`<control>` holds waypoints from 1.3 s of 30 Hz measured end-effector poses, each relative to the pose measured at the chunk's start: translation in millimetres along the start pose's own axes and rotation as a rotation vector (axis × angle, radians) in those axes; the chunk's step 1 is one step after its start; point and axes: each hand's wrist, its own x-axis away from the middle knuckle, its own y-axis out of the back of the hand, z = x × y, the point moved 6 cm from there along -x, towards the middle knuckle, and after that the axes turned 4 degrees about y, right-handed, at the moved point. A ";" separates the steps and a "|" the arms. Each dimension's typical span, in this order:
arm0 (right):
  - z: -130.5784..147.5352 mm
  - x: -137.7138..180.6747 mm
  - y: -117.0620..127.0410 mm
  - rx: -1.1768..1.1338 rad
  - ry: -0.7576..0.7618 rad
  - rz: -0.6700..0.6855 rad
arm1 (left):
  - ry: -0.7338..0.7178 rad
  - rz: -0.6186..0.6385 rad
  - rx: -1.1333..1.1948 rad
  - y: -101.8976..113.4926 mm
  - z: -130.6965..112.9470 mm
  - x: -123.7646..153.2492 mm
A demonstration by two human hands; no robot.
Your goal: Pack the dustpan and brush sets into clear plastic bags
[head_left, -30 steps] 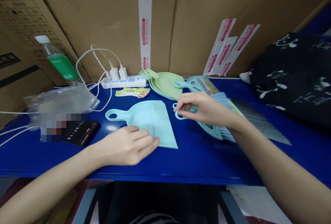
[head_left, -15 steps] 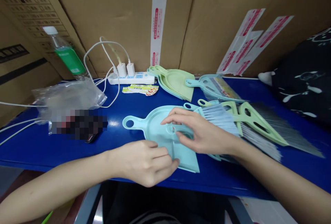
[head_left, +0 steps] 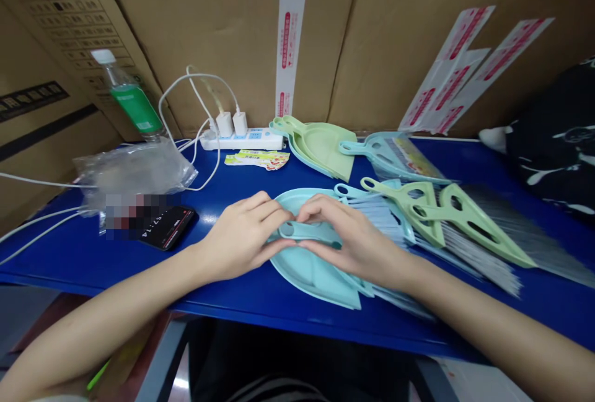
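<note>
A light blue dustpan (head_left: 310,272) lies on the blue table (head_left: 288,303) in front of me. My left hand (head_left: 242,238) curls round its handle end, fingers pinched. My right hand (head_left: 353,241) presses a light blue brush (head_left: 310,231) onto the pan, fingers closed over the brush handle. The brush's pale bristles (head_left: 395,293) stick out past the pan to the right, under my right wrist.
Green brushes (head_left: 469,228) and blue brushes lie to the right. A green dustpan stack (head_left: 325,148) and a bagged blue set (head_left: 395,157) sit behind. A phone (head_left: 168,227), plastic bags (head_left: 134,170), power strip (head_left: 246,139), bottle (head_left: 132,101) and cardboard boxes stand left and behind.
My left hand slid from the pan's front edge up to its handle. My right hand laid the blue brush onto the pan. The pan turned and shifted right.
</note>
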 end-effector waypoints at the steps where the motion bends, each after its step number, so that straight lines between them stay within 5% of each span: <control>1: -0.3 0.1 0.2 0.017 0.006 0.028 | 0.007 0.009 -0.008 1.7 2.0 0.0; 15: -12.5 6.2 -4.0 0.291 0.046 0.334 | 0.180 0.294 -0.058 17.9 39.4 6.5; 25: -18.4 12.4 -18.8 0.235 -0.019 0.459 | 0.384 0.530 0.246 -3.7 64.2 7.1; 39: -10.5 11.7 -23.1 0.214 0.044 0.530 | 0.423 0.653 0.940 -23.5 54.9 9.2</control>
